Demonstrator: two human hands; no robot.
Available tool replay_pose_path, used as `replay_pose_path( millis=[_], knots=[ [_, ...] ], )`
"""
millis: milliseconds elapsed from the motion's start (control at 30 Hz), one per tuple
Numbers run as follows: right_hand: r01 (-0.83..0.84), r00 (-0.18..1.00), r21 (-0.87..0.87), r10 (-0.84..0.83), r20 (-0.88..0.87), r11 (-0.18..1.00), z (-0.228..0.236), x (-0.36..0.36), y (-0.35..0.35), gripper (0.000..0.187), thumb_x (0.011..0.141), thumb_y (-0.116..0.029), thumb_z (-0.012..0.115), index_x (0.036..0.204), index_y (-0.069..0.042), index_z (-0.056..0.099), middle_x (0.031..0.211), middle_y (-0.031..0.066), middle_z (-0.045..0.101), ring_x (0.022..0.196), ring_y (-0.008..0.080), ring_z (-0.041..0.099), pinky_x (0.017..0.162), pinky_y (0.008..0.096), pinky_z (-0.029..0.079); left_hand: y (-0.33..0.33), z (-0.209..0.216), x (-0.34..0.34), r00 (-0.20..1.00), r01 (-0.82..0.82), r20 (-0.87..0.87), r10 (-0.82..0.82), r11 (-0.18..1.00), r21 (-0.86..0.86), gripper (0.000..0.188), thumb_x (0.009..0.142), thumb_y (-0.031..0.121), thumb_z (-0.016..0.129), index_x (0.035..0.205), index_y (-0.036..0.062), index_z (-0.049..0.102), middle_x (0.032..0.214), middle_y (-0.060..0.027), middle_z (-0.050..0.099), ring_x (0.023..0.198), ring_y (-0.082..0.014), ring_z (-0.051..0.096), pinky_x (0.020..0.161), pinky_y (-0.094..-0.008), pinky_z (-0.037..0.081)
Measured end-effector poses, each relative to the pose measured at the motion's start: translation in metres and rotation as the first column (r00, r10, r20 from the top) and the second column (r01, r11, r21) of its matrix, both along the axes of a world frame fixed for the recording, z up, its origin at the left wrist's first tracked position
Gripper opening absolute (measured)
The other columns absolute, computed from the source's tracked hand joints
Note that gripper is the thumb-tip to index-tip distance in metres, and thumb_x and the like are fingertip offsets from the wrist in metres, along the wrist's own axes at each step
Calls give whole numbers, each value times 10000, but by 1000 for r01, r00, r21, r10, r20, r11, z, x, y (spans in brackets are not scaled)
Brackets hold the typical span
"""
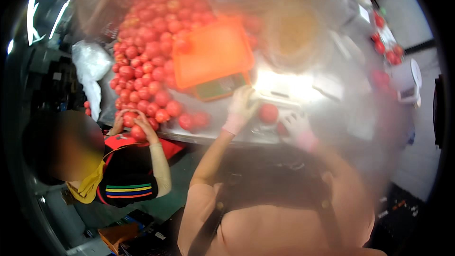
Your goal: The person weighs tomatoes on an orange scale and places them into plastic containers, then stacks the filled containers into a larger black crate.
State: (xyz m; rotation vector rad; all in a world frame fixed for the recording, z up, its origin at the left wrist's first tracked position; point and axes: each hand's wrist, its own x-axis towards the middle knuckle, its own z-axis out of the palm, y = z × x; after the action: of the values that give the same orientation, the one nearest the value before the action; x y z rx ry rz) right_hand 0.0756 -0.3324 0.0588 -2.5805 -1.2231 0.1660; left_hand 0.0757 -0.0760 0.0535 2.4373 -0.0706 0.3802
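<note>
My left hand (242, 105), in a pale glove, reaches over the steel table with its fingers stretched toward the near edge of a pale, brightly lit tray (279, 96). Its fingers look apart and hold nothing I can see. A red tomato (268, 113) lies between my two hands, touching neither clearly. My right hand (297, 128), gloved too, is curled over another tomato (283, 128), partly hidden by the fingers. Haze blurs the finger details. What looks like clear film (262, 129) lies on the table just below the first tomato.
A large heap of tomatoes (151, 50) fills the table's left side. An orange crate (213, 54) leans beside it. Further back stands a blurred round tub (294, 33). At left a co-worker's hands (137, 123) hold tomatoes. A white jug (406, 80) stands far right.
</note>
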Motion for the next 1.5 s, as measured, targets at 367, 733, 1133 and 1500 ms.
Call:
replay_pose_path(
  millis=[367, 733, 1133, 1500],
  knots=[
    [-16, 998, 89, 21, -53, 996, -10, -2, 15, 662, 578, -252, 771, 1132, -17, 497, 911, 173, 550, 892, 345, 541, 954, 438, 386, 241, -3, 136, 797, -569, 423, 431, 770, 288, 514, 702, 157, 647, 1196, 113, 511, 1210, -192, 504, 1050, -402, 522, 889, -461, 459],
    [-94, 996, 142, 92, 20, 985, -5, -15, -12, 527, 641, -201, 716, 1112, -79, 514, 1084, 107, 531, 1074, 267, 506, 1007, 446, 331, -28, 61, 39, 885, 439, -75, -460, 877, -196, 550, 667, 110, 746, 1174, 94, 534, 1106, -122, 582, 1027, -270, 573, 901, -353, 463],
    [952, 284, 267, -106, -953, 148, -46, 64, -53, 582, 896, -441, 505, 1259, 11, 457, 1202, 181, 538, 1054, 267, 548, 874, 371, 459, -36, -21, -46, 998, -61, -12, 61, 997, -56, 375, 877, 202, 572, 1231, 83, 528, 1271, -154, 504, 1124, -324, 493, 925, -388, 418],
    [764, 511, 286, -270, -816, 579, -33, -34, -70, 573, 824, -114, 623, 1339, -24, 388, 1181, 151, 538, 946, 216, 603, 804, 308, 511, -21, -41, -90, 693, -496, -588, -418, 316, -809, 448, 862, 80, 606, 1261, -3, 420, 947, -76, 546, 783, -170, 579, 655, -274, 495]
  ],
)
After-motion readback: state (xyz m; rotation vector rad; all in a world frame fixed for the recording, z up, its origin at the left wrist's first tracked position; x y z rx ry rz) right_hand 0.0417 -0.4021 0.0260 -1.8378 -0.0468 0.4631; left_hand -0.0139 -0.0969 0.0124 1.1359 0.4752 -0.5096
